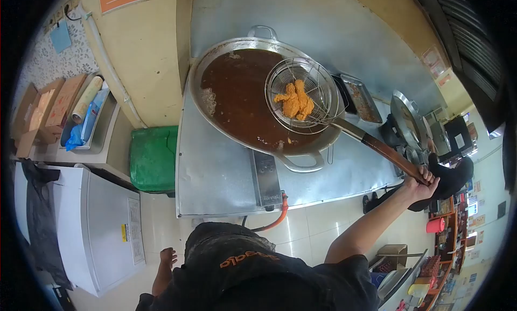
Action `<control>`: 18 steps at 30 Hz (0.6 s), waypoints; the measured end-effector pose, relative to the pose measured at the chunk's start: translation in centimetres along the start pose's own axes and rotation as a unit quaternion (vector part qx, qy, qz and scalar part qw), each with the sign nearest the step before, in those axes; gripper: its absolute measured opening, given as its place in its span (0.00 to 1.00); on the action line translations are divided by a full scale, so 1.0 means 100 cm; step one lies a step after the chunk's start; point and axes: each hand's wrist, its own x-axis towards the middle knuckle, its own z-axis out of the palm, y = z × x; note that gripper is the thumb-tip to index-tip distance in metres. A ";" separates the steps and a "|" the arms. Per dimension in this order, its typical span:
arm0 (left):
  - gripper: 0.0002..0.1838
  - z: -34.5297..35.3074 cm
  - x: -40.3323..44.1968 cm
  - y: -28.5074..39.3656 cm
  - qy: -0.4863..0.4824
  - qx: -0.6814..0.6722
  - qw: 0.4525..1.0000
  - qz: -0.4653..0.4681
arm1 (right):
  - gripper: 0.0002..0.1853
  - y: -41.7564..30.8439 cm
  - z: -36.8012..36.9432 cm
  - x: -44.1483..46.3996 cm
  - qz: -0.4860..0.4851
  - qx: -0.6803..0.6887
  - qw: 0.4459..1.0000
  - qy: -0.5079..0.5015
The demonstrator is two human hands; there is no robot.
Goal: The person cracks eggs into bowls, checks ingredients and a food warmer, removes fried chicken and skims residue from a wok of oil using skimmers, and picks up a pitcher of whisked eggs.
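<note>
My right hand [423, 185] is wrapped round the brown wooden handle [392, 157] of a wire strainer [277, 84]. Golden fried pieces [295, 101] lie in the strainer's basket. The basket is over the right side of a wide metal pan [200, 114] filled with dark brown oil [242, 95]. Pale foam floats at the pan's left edge. My left hand [168, 255] hangs low beside my body, away from the pan, with its fingers curled; whether it holds anything is too small to make out.
The pan stands on a metal counter [210, 187] with a burner control [265, 179] and orange hose [276, 221]. A tray [362, 100] and another pan [405, 120] are at the right, near a person in dark clothes [455, 177]. A green bin [153, 159] and white appliance [107, 225] stand left.
</note>
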 end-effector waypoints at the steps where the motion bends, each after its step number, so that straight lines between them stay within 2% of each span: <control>1: 0.21 -0.001 -0.004 -0.002 -0.016 0.004 1.000 0.002 | 0.17 0.003 0.001 0.001 0.003 -0.006 1.000 0.008; 4: 0.20 0.003 -0.014 -0.019 0.002 -0.035 0.999 -0.024 | 0.16 0.016 -0.005 0.004 0.013 -0.011 1.000 0.015; 6: 0.20 0.006 -0.013 -0.032 0.004 0.022 1.000 -0.019 | 0.16 0.025 -0.011 0.005 0.017 -0.033 0.999 0.029; 10: 0.19 0.015 -0.025 -0.046 0.005 0.010 0.999 -0.045 | 0.17 0.053 -0.023 0.006 0.023 -0.059 0.997 0.041; 14: 0.19 0.019 -0.033 -0.051 0.005 0.003 0.998 -0.056 | 0.16 0.078 -0.017 0.003 0.027 -0.077 0.991 0.105; 18: 0.19 0.015 -0.034 -0.051 0.009 -0.008 0.998 -0.060 | 0.16 0.100 -0.013 0.003 0.053 -0.095 0.989 0.100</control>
